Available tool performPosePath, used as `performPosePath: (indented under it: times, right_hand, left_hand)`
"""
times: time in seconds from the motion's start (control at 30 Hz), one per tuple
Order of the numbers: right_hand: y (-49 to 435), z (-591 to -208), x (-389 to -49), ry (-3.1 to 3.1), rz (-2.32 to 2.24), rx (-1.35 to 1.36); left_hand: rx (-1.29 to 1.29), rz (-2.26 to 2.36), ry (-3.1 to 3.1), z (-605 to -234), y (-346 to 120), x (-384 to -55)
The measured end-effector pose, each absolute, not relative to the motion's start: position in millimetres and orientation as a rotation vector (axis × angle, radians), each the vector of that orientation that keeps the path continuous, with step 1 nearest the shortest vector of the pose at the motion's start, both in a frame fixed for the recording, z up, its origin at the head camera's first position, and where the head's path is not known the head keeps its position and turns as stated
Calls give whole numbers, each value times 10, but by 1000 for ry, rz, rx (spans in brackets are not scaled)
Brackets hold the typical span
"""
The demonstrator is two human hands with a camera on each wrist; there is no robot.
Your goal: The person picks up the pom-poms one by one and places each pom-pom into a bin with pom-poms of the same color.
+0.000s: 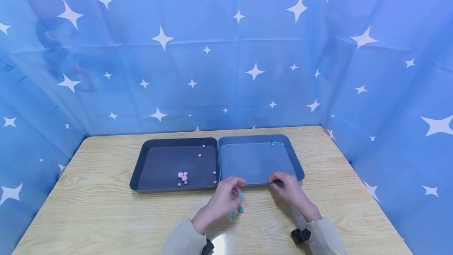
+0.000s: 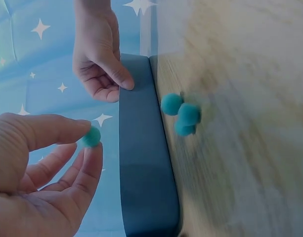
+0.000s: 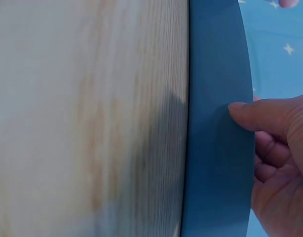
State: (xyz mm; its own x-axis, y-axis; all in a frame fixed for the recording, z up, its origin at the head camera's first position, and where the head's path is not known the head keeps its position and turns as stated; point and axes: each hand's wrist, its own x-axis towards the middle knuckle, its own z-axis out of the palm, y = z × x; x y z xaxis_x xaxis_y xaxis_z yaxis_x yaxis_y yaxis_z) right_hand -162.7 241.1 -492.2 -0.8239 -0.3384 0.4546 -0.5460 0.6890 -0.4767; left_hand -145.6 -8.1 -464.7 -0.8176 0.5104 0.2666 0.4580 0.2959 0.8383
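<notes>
My left hand (image 1: 220, 200) pinches a teal pom-pom (image 2: 91, 137) between thumb and fingertip, just in front of the blue tray (image 1: 247, 164). In the left wrist view, 3 more teal pom-poms (image 2: 190, 114) lie close together on the wood by the tray's front wall. My right hand (image 1: 291, 192) grips that tray's front rim, the thumb (image 3: 242, 114) on the outer wall and the other fingers behind it. Several small teal pom-poms (image 1: 273, 143) lie inside the blue tray along its far side.
A dark tray (image 1: 162, 164) stands directly left of the blue one, their sides touching or nearly so. Several pink pom-poms (image 1: 184, 178) of mixed sizes lie in it. Both trays stand on a wooden table (image 1: 88, 200), with a blue star-patterned curtain (image 1: 212, 62) behind and at the sides.
</notes>
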Motion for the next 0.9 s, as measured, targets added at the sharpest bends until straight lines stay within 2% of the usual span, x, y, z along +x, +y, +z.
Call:
performPosePath:
  times: [0.3, 0.9]
  right_hand:
    - [2408, -4920, -1621, -2576, 903, 689]
    - [2398, -4901, -1611, -2574, 910, 681]
  left_hand:
    - [959, 1685, 2527, -4583, -35, -1636]
    - [806, 1822, 2451, -4497, 123, -1878]
